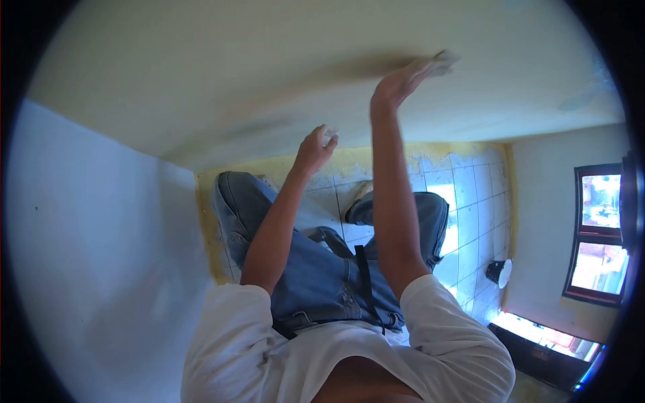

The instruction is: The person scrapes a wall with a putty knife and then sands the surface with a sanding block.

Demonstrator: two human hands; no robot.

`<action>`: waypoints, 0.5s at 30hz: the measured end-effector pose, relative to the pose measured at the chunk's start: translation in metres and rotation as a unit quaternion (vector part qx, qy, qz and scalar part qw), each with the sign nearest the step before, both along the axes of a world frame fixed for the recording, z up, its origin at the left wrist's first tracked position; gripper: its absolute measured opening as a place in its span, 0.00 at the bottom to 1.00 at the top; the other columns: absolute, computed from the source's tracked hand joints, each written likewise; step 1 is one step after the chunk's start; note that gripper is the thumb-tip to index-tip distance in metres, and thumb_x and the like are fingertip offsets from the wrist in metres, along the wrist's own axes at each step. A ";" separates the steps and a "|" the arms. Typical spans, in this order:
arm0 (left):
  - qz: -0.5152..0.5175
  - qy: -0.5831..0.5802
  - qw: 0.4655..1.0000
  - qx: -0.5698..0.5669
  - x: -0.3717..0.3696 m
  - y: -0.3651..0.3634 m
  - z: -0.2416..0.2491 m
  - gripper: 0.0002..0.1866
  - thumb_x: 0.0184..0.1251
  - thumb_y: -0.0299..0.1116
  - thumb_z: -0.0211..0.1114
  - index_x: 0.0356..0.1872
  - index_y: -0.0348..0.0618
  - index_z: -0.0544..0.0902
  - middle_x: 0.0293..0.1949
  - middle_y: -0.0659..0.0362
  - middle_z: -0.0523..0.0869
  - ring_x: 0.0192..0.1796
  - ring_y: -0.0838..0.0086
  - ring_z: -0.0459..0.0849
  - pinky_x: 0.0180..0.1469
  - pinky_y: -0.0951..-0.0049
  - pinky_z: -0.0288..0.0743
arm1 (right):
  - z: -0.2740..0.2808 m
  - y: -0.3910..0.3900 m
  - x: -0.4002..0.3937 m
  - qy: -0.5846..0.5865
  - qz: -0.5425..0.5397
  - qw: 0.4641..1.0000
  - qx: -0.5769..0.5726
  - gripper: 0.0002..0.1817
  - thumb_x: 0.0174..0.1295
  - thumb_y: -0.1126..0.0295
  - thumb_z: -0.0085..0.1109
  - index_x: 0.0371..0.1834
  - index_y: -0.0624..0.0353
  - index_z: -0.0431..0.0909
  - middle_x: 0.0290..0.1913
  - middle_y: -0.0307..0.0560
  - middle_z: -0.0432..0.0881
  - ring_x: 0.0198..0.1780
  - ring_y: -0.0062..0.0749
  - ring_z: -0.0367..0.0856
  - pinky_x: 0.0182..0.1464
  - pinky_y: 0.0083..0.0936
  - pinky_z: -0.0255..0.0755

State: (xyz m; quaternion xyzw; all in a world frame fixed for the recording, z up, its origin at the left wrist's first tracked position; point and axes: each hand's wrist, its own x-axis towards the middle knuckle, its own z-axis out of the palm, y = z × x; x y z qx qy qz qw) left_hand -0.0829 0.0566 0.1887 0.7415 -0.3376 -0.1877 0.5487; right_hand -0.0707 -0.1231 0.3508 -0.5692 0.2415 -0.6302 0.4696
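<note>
My right hand [406,79] reaches up to the pale wall [269,60], wrist bent back and fingers stretched along the surface. Under its fingertips is a small greyish pad [445,59], blurred, its kind not clear. Lower and to the left, my left hand [314,150] is closed, fingers curled round a small whitish piece [329,137] that is mostly hidden. This hand is in front of the wall's lower part, above my knees. Shadows of both arms fall across the wall.
My bent legs in blue jeans [302,269] are close to the wall's foot, over a tiled floor [470,215] with a yellowish border. A side wall [101,235] stands at left. At right are a dark bucket [498,273] and a dark-framed window [598,232].
</note>
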 end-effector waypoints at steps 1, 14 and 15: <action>0.003 0.002 1.000 0.000 0.002 -0.001 -0.002 0.16 0.78 0.40 0.65 0.58 0.40 0.85 0.57 0.48 0.90 0.59 0.49 0.88 0.62 0.54 0.81 | -0.017 0.014 -0.003 0.055 -0.001 0.998 -0.007 0.45 0.87 0.39 0.31 0.91 0.56 0.28 0.93 0.52 0.24 0.92 0.48 0.25 0.90 0.45 0.24; 0.000 0.013 1.000 0.025 0.002 0.007 0.009 0.16 0.79 0.39 0.64 0.58 0.41 0.85 0.58 0.47 0.89 0.60 0.49 0.88 0.64 0.55 0.80 | 0.064 0.029 -0.019 0.101 0.012 0.989 -0.105 0.48 0.84 0.34 0.26 0.91 0.59 0.29 0.92 0.58 0.23 0.91 0.52 0.20 0.89 0.49 0.22; -0.002 0.009 1.000 0.023 0.003 0.007 0.008 0.16 0.79 0.39 0.64 0.58 0.40 0.85 0.58 0.46 0.89 0.61 0.49 0.88 0.64 0.55 0.80 | 0.054 0.023 -0.015 0.099 -0.010 0.980 -0.172 0.48 0.84 0.34 0.27 0.91 0.59 0.29 0.92 0.58 0.23 0.91 0.52 0.20 0.89 0.48 0.21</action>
